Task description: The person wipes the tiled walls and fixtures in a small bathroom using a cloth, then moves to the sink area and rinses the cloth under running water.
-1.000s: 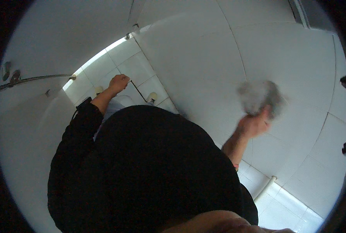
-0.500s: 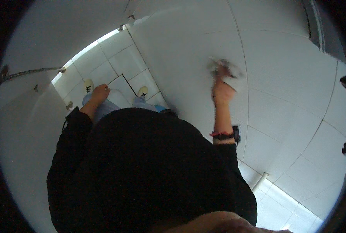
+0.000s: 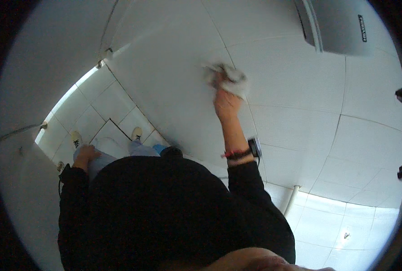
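Observation:
In the upper middle, my right hand (image 3: 228,106) is closed on a crumpled whitish cloth (image 3: 234,80) with darker patches, blurred by motion. The cloth lies against the white tiled wall (image 3: 291,81), across a grout line. A reddish band and a dark strap with a small device (image 3: 254,147) circle my right wrist. My left hand (image 3: 87,153) hangs low at the left, against the leg of my light blue trousers (image 3: 102,161). Its fingers look loosely stretched over the fabric, somewhat blurred, with nothing visible in them.
A grey wall-mounted box (image 3: 338,34) juts out at the upper right. A pale pipe (image 3: 292,201) stands at the lower right. Pale panels (image 3: 52,58) with metal fittings (image 3: 43,125) enclose the left side. My light shoes (image 3: 137,133) stand on white floor tiles (image 3: 92,92).
The whole view has turned, so the wall box shows more fully. My right hand and the cloth now appear further left, across a grout line. My left hand appears lower, against my leg.

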